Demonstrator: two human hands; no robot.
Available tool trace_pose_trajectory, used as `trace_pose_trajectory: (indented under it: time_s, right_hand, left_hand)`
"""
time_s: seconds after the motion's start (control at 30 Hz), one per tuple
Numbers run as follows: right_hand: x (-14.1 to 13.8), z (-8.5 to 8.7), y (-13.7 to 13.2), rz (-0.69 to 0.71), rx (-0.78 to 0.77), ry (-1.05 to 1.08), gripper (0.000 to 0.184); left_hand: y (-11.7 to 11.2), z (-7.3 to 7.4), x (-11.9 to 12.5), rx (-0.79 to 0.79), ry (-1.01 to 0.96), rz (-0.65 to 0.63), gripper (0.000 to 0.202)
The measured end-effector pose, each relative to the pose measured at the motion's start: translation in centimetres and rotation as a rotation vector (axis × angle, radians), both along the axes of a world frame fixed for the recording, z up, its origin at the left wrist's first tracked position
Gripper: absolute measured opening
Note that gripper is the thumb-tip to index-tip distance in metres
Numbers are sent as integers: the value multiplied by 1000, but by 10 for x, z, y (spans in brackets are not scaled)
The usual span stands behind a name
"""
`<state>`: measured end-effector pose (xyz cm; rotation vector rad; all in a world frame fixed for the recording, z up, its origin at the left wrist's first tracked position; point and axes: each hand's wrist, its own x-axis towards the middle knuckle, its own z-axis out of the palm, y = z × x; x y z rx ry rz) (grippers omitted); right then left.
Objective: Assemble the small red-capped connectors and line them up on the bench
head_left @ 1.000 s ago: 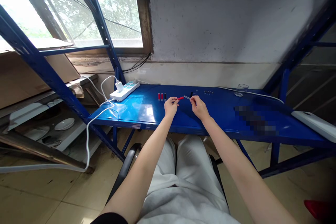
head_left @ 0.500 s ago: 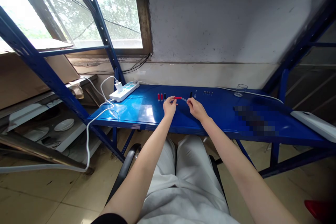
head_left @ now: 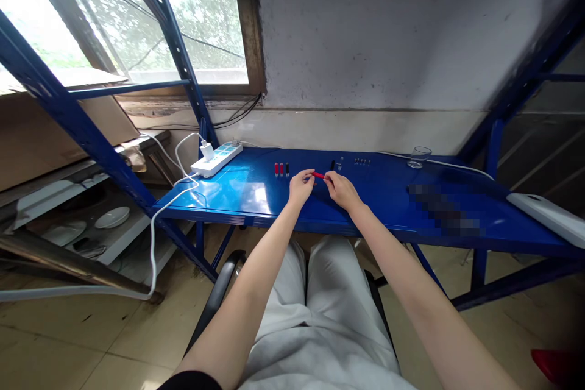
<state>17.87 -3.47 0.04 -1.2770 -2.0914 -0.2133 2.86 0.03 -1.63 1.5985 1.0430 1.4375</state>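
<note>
Above the blue table, a slim red tube (head_left: 319,175) spans the gap between my two hands. My left hand (head_left: 301,186) pinches its left end with the fingertips. At its right end, the fingers of my right hand (head_left: 340,188) are closed; the clear thin piece they held is now hidden. Left of my hands, two short red tubes (head_left: 278,169) and a black tube (head_left: 287,169), each with a pale lower end, stand in a row. Just beyond my right hand lies a black piece (head_left: 332,165), with small clear parts (head_left: 339,164) beside it.
Several tiny parts (head_left: 362,162) lie in a row at the back of the blue table (head_left: 375,195). A glass (head_left: 419,157) stands farther right, and a white power strip (head_left: 217,159) with cables lies at the left. A blurred dark object (head_left: 441,210) lies front right.
My hands have come together along the red tube. The clear piece that showed between the tube and my right fingers is out of sight now.
</note>
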Motion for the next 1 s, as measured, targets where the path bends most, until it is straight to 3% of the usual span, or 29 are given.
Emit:
trace_pose_trajectory:
  time_s: [0.27, 0.5, 0.8, 0.9, 1.0]
  right_hand:
    - [2, -5, 5, -46, -13, -60, 21]
    - [6, -6, 9, -180, -75, -172, 25]
    - [9, -6, 8, -204, -65, -194, 27]
    - [11, -6, 8, -211, -63, -188, 26]
    - [11, -6, 9, -192, -56, -155, 26]
  left_hand:
    - [-6, 6, -1, 1, -27, 32, 18]
    - [-9, 7, 1, 57, 29, -105, 16]
    - [-6, 5, 6, 143, 222, -22, 16]
    - [-3, 13, 7, 189, 348, -26, 15]
    - [5, 34, 5, 275, 556, -70, 14]
